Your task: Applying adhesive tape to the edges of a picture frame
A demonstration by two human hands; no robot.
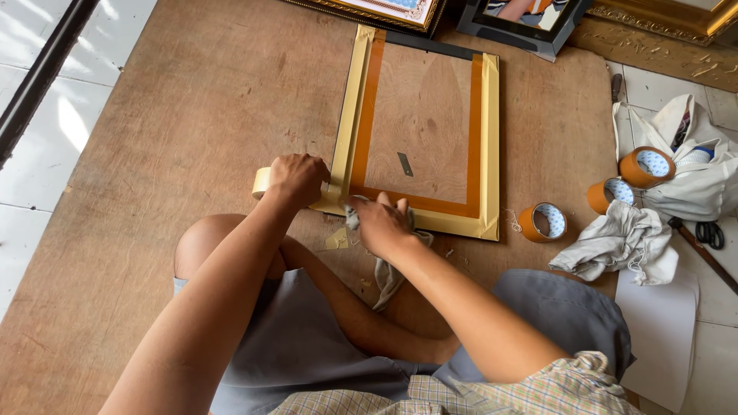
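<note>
While the left hand (296,178) is closed around a roll of pale tape (262,182) at the near-left corner of the picture frame (420,127), the right hand (382,223) presses a grey rag (387,270) against the near rail, fingers curled over the cloth. The frame lies face down on the wooden board (177,131) that serves as worktop, its back panel edged with orange tape (369,100) and wider pale tape over the rails.

Risks, judged from this position:

- Creasing. The tape strip runs from the roll straight onto the corner. If the left hand lets the roll sag or twist, the strip may wrinkle or trap air before the rag smooths it.
- Misalignment. The strip sits near the rail edge. An angled pull could carry it off the rail and onto the board.
- Frame shift. Nothing but the two hands restrains the frame. Firm rubbing with the rag could slide it toward the other frames (530,19) at the far edge.
- Contamination. Scraps of tape (336,240) lie just beside the near rail and could stick under the fresh strip.
- Clutter. Three spare orange rolls (542,223) and a crumpled cloth (619,246) lie to the right, well apart from the working corner; the scissors (709,233) lie farther still.
</note>
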